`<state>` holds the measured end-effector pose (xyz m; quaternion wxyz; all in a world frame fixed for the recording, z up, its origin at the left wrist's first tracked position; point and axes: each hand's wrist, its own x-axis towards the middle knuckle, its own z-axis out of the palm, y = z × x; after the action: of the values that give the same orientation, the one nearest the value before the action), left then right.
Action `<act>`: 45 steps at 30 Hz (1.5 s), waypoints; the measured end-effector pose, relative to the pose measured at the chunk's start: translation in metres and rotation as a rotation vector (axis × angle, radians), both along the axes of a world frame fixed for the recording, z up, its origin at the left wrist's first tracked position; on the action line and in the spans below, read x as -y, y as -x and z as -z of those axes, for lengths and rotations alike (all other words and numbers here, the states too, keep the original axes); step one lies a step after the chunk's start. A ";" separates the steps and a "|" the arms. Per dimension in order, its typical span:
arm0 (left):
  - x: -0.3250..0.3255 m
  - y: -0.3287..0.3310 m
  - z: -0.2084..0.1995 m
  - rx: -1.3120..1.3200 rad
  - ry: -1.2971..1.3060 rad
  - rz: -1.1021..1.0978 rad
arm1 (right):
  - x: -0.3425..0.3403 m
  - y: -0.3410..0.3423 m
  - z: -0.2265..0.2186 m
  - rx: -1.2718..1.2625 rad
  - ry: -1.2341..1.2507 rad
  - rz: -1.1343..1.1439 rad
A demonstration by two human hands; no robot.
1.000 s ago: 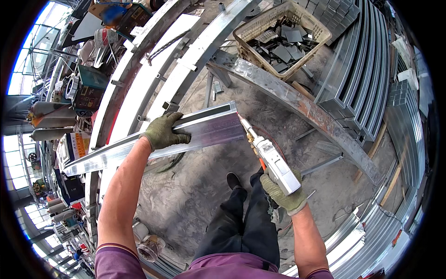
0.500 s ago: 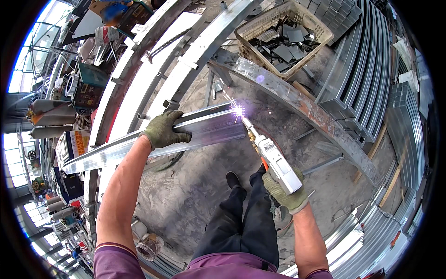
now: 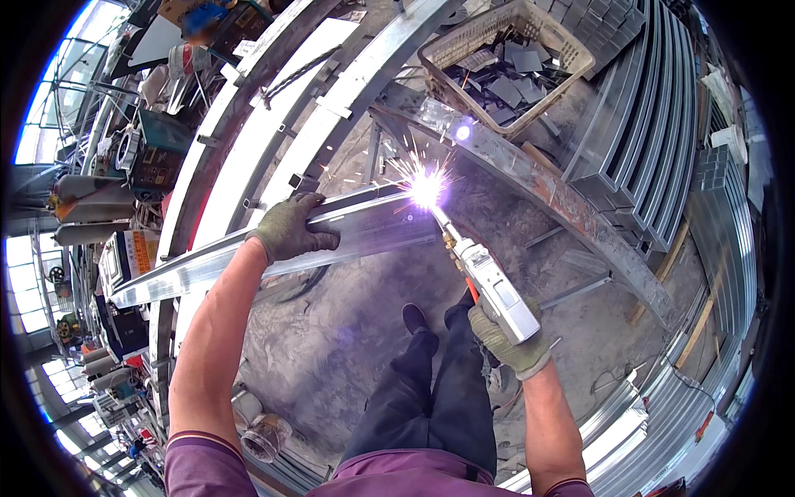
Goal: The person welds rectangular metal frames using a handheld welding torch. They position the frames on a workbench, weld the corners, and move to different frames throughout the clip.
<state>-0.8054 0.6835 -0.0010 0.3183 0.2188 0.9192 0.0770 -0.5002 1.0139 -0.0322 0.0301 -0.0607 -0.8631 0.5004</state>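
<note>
A long silver metal profile (image 3: 373, 227) slants across the middle, resting on the rack at its left. My left hand (image 3: 293, 229), in a green work glove, is closed over its upper edge, thumb along the near face. In my gloved right hand (image 3: 512, 335) is a white handheld welding torch (image 3: 501, 294), its nozzle pointing up and left at the profile's right end. Between nozzle and metal burns a bright white-violet flare (image 3: 426, 190) that throws sparks and hides the joint. My right fingers are partly hidden by the torch body.
A rack of long metal beams (image 3: 330, 124) curves along the left. Beyond the flare stand a worn steel beam (image 3: 571, 215) and a plastic crate (image 3: 571, 70) of metal plates. Stacked metal tubes (image 3: 638, 141) fill the right. A bucket (image 3: 265, 437) sits at lower left.
The flare has grown much brighter, with sparks spreading wider and a stronger violet glow. Both hands, the profile and the torch have barely moved.
</note>
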 end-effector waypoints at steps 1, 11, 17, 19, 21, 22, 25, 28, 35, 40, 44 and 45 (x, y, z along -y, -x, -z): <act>0.003 0.002 0.003 0.003 -0.012 0.010 | -0.001 0.000 0.001 -0.031 -0.052 -0.024; 0.005 0.003 0.006 -0.015 0.014 0.027 | -0.001 0.004 -0.002 -0.072 -0.103 -0.043; 0.006 0.001 0.006 -0.027 0.000 0.027 | 0.001 0.001 0.003 -0.067 -0.087 -0.022; 0.008 0.001 0.008 -0.035 -0.012 0.023 | 0.002 0.001 0.003 -0.053 -0.064 -0.011; 0.008 0.001 0.007 -0.034 -0.006 0.021 | 0.001 0.001 0.003 -0.088 -0.115 -0.034; 0.005 0.001 0.006 -0.030 0.007 0.020 | 0.000 0.001 0.004 -0.106 -0.142 -0.045; 0.005 0.001 0.005 -0.027 0.014 0.024 | -0.001 0.003 0.001 -0.072 -0.138 -0.057; 0.001 0.001 0.002 -0.020 0.034 0.014 | 0.001 0.002 0.002 -0.060 -0.109 -0.014; 0.000 0.000 -0.001 -0.023 0.034 0.027 | -0.001 -0.003 0.006 0.032 -0.044 -0.029; 0.004 0.002 0.004 -0.017 0.027 0.036 | -0.003 -0.012 0.017 0.017 -0.146 -0.077; 0.002 0.001 0.002 -0.031 0.016 0.026 | -0.002 -0.012 0.014 0.056 -0.062 -0.048; 0.001 0.000 0.001 -0.028 0.014 0.025 | -0.003 -0.011 0.012 0.057 -0.060 -0.053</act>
<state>-0.8058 0.6826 -0.0015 0.3079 0.2291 0.9212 0.0635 -0.4892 1.0168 -0.0442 -0.0060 -0.0511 -0.8796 0.4728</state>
